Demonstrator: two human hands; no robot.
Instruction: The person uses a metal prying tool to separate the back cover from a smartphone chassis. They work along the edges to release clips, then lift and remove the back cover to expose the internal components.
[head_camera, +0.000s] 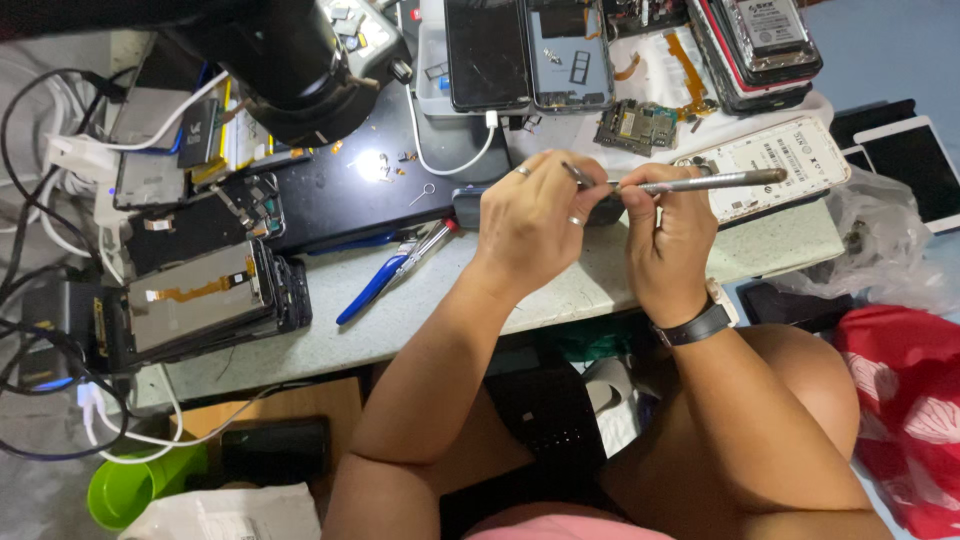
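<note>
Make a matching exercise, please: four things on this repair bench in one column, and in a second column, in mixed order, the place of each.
Things
1. grey metal screwdriver
2. blue-handled pliers
3. green circuit board
4. stack of phone screens

Places
A. at the left edge of the bench, beside the cables
B. on the white cloth near the top, past the hands
C. held in the right hand, shaft pointing right
D. flat on the bench, to the left of the left hand

Pairs: 1-C, 2-D, 3-B, 4-A
</note>
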